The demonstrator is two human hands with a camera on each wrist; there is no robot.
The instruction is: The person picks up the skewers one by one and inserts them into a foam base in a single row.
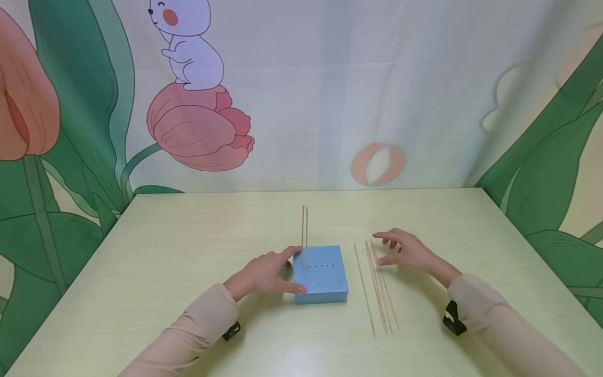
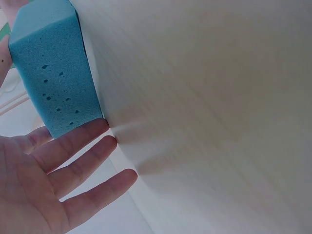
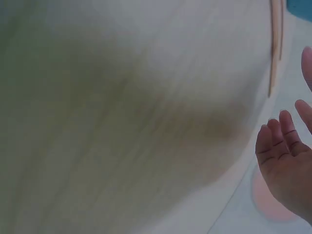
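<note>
A blue foam block (image 1: 325, 283) with a row of small holes lies on the table. Two thin wooden sticks (image 1: 304, 230) stand upright at the left end of that row. My left hand (image 1: 268, 272) rests against the block's left side, thumb over the near part and index finger at the far corner. In the left wrist view the other fingers (image 2: 83, 170) are straight and spread. My right hand (image 1: 407, 251) hovers by the far ends of several loose wooden sticks (image 1: 379, 293), thumb and fingers apart with nothing between them.
One more stick (image 1: 364, 290) lies slightly apart, between the block and the loose bunch. The pale wooden table (image 1: 188, 225) ends at a printed curtain (image 1: 301, 104) with flowers and a cartoon animal. A black strap (image 1: 454, 318) shows at the right wrist.
</note>
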